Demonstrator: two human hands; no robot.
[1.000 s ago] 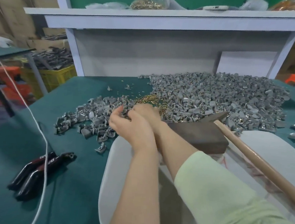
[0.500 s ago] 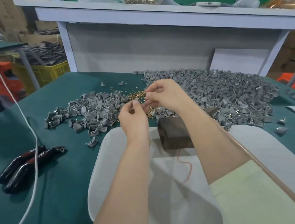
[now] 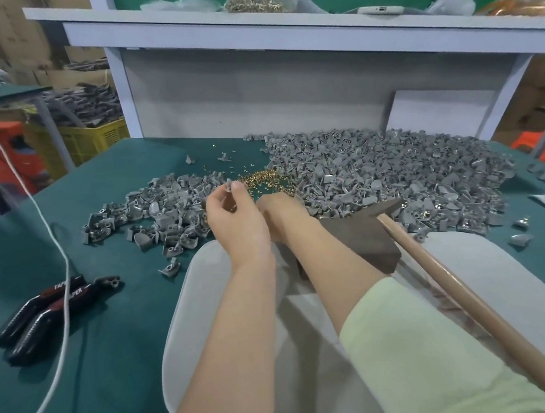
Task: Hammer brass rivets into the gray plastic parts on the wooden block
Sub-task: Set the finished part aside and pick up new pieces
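Here, your left hand (image 3: pixel 236 223) is raised over the near edge of the brass rivets (image 3: pixel 261 178), pinching a single gray part (image 3: pixel 229 186) between thumb and fingertips. Half a second ago both hands met in the air above that pile, fingertips together. Now they have parted, and your right hand (image 3: pixel 281 213) has dropped low, just in front of the rivets and beside the far-left corner of the wooden block (image 3: pixel 362 240). Its fingers are hidden behind the left hand, so you cannot tell whether it holds a rivet. The block sits on the white pad (image 3: pixel 483 255) with the hammer (image 3: pixel 387 206) lying head-first across its far edge, handle running back toward you on the right; neither hand touches it. The large gray heap (image 3: pixel 392 170) lies beyond and right of the block and a smaller heap (image 3: pixel 154 212) lies to the left, all on the green worktop (image 3: pixel 114 365). Judged from this, the part is still being loaded — it has not reached the block, and no blow can fall until your right hand takes the hammer.
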